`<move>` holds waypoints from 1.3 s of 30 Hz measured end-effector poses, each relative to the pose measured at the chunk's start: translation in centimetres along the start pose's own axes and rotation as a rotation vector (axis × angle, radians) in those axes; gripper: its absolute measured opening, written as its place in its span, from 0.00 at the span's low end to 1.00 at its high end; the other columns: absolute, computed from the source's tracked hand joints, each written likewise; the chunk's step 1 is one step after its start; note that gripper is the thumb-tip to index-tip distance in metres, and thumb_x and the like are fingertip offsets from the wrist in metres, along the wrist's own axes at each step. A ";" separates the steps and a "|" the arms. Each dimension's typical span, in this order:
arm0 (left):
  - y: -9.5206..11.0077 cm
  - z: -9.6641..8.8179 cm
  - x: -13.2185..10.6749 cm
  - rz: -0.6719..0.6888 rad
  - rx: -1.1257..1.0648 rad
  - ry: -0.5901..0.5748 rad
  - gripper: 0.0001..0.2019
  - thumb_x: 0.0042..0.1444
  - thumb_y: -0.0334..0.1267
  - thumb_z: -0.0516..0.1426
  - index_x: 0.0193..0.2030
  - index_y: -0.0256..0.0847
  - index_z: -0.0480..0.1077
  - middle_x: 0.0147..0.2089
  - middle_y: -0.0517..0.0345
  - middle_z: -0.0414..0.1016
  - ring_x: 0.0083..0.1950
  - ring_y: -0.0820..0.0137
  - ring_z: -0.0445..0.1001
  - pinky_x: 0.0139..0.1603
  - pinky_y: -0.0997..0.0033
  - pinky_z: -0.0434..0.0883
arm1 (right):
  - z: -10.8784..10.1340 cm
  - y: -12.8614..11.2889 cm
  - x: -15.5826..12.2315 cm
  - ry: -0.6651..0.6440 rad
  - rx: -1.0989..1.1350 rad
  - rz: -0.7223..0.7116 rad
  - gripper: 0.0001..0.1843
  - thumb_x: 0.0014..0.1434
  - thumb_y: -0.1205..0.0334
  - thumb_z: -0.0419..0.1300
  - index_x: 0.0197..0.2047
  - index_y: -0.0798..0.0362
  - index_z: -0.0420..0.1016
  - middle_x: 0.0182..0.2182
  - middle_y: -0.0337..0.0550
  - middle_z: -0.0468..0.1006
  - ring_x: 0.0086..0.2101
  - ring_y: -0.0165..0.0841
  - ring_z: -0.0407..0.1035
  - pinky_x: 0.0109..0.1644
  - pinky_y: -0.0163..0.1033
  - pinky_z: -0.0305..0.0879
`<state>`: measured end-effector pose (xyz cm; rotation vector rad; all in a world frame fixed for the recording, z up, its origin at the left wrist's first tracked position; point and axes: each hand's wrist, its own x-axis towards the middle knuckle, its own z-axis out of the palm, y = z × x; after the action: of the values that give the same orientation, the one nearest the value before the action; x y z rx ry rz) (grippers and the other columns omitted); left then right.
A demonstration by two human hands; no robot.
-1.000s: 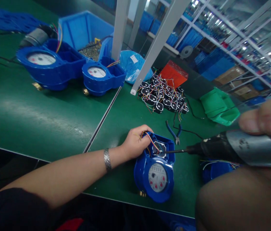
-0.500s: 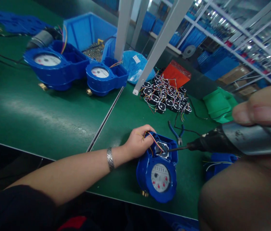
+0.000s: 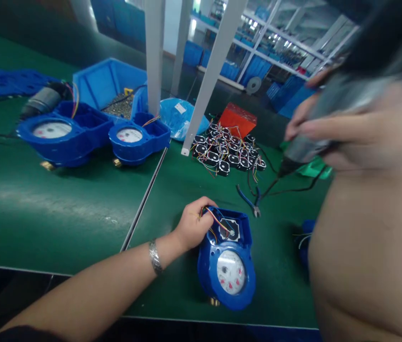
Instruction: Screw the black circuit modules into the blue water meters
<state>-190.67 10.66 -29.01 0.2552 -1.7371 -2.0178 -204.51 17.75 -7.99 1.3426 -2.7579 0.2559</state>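
My left hand point(image 3: 196, 223) grips the upper left edge of a blue water meter point(image 3: 204, 270) standing on the green bench. Coloured wires run past its thumb into the meter's open compartment, where a black module with a white rim point(image 3: 230, 230) sits. Below that compartment is the round dial point(image 3: 231, 271) with red pointers. Raised at the right, my right hand point(image 3: 361, 128) is wrapped round a grey and black power screwdriver point(image 3: 304, 142), partly blurred. The screwdriver's thin bit points down and left, apart from the meter, above the cutting pliers point(image 3: 253, 202).
Two more blue meters point(image 3: 140, 147) stand at the left, before a blue bin of small screws point(image 3: 90, 78). Several black modules with wires point(image 3: 227, 147) lie in a heap near an orange box point(image 3: 238, 119). A metal post point(image 3: 215, 61) rises from the bench. Another blue part point(image 3: 306, 237) lies right.
My right hand has lifted the screwdriver up and away, so its bit has left the module in the meter's compartment. My left hand still holds the meter. The view has shifted.
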 end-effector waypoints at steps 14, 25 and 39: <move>-0.3 0.2 0.0 0.002 0.023 -0.041 0.07 0.48 0.36 0.49 0.30 0.36 0.65 0.30 0.56 0.68 0.33 0.69 0.65 0.35 0.71 0.63 | 15.4 10.2 1.6 -0.431 -0.260 0.110 0.24 0.52 0.68 0.55 0.54 0.53 0.60 0.50 0.50 0.62 0.47 0.35 0.60 0.51 0.44 0.59; 0.0 0.4 0.0 0.010 -0.010 -0.022 0.09 0.48 0.39 0.50 0.31 0.35 0.66 0.31 0.54 0.69 0.34 0.68 0.66 0.35 0.71 0.63 | 13.1 7.6 -8.3 -0.049 0.231 0.258 0.23 0.58 0.57 0.47 0.55 0.57 0.55 0.50 0.48 0.62 0.49 0.29 0.59 0.56 0.33 0.57; -0.4 0.9 -0.8 -0.035 0.123 0.078 0.16 0.48 0.48 0.51 0.34 0.35 0.66 0.29 0.55 0.70 0.28 0.68 0.68 0.27 0.72 0.67 | 17.1 -3.4 -20.5 0.217 1.841 0.716 0.45 0.39 0.54 0.63 0.57 0.58 0.47 0.46 0.52 0.64 0.45 0.38 0.63 0.51 0.42 0.59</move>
<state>-190.45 11.92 -29.39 0.4012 -1.8211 -1.9010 -188.94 28.59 -27.11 -0.0592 -2.1078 3.0114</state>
